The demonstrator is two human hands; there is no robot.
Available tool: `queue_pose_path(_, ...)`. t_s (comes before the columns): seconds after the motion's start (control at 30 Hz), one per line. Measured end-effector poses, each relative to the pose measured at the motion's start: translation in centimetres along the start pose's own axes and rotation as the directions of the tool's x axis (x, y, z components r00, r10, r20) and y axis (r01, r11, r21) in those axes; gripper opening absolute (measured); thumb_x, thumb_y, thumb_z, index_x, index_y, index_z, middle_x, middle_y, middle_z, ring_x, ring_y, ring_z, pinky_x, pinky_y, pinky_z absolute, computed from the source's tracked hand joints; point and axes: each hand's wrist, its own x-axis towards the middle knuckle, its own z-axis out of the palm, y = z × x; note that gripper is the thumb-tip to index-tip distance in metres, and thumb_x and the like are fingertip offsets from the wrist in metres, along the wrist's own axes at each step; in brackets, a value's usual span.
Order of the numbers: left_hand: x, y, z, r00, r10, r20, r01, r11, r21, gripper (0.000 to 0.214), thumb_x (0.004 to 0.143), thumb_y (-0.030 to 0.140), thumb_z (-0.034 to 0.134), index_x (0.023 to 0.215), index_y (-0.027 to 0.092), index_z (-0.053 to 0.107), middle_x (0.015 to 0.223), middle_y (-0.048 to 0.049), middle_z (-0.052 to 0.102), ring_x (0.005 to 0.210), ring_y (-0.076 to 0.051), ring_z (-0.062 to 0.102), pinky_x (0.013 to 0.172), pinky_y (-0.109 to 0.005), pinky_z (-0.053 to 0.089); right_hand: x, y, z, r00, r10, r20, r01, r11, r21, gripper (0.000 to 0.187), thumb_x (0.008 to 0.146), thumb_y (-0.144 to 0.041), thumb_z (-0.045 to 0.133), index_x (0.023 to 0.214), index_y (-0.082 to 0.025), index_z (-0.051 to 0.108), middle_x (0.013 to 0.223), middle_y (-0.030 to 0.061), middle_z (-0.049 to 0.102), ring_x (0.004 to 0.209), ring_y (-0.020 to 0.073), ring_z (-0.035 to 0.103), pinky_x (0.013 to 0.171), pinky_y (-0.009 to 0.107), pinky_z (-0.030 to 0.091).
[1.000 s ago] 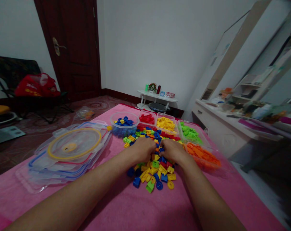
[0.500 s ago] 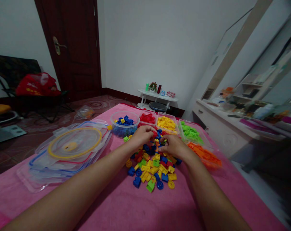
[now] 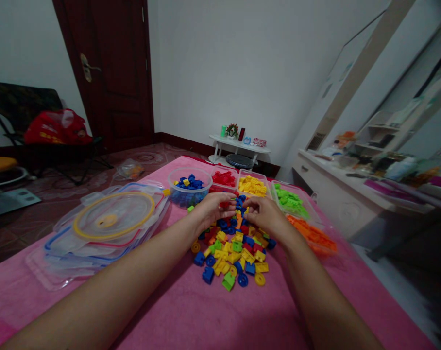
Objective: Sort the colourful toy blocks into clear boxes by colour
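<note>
A mixed pile of plastic building blocks (image 3: 228,255), in blue, yellow, green, red and orange, lies on the pink cloth (image 3: 206,316). Over its far left part is my left hand (image 3: 213,209), palm turned partly up and fingers curled around a red building block (image 3: 225,205). Facing it from the right, my right hand (image 3: 264,213) has its fingers bent and pinched together above the blocks; what they hold, if anything, is hidden. Beyond the hands stand a round tub of blue blocks (image 3: 190,183), a box of red blocks (image 3: 223,178) and a box of yellow blocks (image 3: 252,186).
To the right are a box of green blocks (image 3: 289,199) and a box of orange blocks (image 3: 311,236). Stacked clear lids (image 3: 114,218) occupy the table's left side. Behind are a low white shelf (image 3: 238,142) and a dark door (image 3: 114,73); a white dresser (image 3: 322,180) stands at right.
My left hand has turned its palm upward, bringing the red block in its fingers into view. My right hand has lifted slightly from the pile, its fingers drawn closer together.
</note>
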Motion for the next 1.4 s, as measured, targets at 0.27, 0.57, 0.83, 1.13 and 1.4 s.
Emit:
queue_pose_path(0.27,0.5,-0.8,-0.2,0.988,0.152,-0.022,-0.137,0.937,0.32,0.013,0.078,0.01,0.052,0.083,0.01,0.063,0.067,-0.0006,0.058,0.049,-0.005,0.051,0.049,-0.017,0.046,0.2,0.5,0.5,0.992,-0.068,-0.108,0.055,0.991,-0.122,0.029,0.073,-0.02,0.063,0.102,-0.015,0.067,0.098,0.0074,0.065,0.09,0.018,0.059,0.081,0.028,0.043)
queue_pose_path(0.57,0.4,-1.6,-0.6,0.971,0.24,0.005,-0.209,0.838,0.503,0.015,0.075,0.012,0.052,0.082,0.01,0.066,0.063,0.0012,0.058,0.05,-0.006,0.051,0.05,-0.018,0.044,0.1,1.7,2.8,1.0,-0.004,0.021,0.007,0.99,-0.143,0.054,0.074,-0.037,0.066,0.121,-0.014,0.055,0.122,0.0131,0.054,0.114,0.0241,0.05,0.095,0.034,0.038)
queue_pose_path(0.83,0.5,-2.0,-0.7,0.979,0.2,0.028,-0.186,0.837,0.514,0.015,0.075,0.013,0.053,0.082,0.011,0.066,0.065,0.001,0.061,0.052,-0.007,0.054,0.053,-0.019,0.045,0.2,1.5,2.7,0.997,-0.033,0.073,0.044,0.986,-0.16,0.05,0.073,-0.037,0.066,0.118,-0.016,0.059,0.116,0.012,0.058,0.11,0.0242,0.053,0.093,0.034,0.039)
queue_pose_path(1.13,0.7,-2.2,-0.7,0.982,0.186,0.042,-0.18,0.828,0.531,0.016,0.076,0.013,0.051,0.084,0.011,0.065,0.064,0.0013,0.061,0.052,-0.007,0.053,0.055,-0.019,0.045,-0.2,0.9,2.2,0.995,-0.056,0.086,0.069,0.985,-0.16,0.042,0.073,-0.035,0.067,0.112,-0.019,0.064,0.111,0.0098,0.061,0.104,0.0229,0.057,0.089,0.032,0.041)
queue_pose_path(1.4,1.0,-3.1,-1.0,0.952,0.257,0.165,-0.303,0.735,0.607,0.018,0.074,0.018,0.053,0.082,0.011,0.067,0.071,-0.002,0.064,0.058,-0.01,0.055,0.057,-0.02,0.044,-0.2,0.9,2.3,0.995,-0.056,0.08,0.07,0.98,-0.187,0.042,0.073,-0.035,0.067,0.111,-0.021,0.063,0.109,0.0085,0.061,0.103,0.0226,0.056,0.087,0.031,0.041)
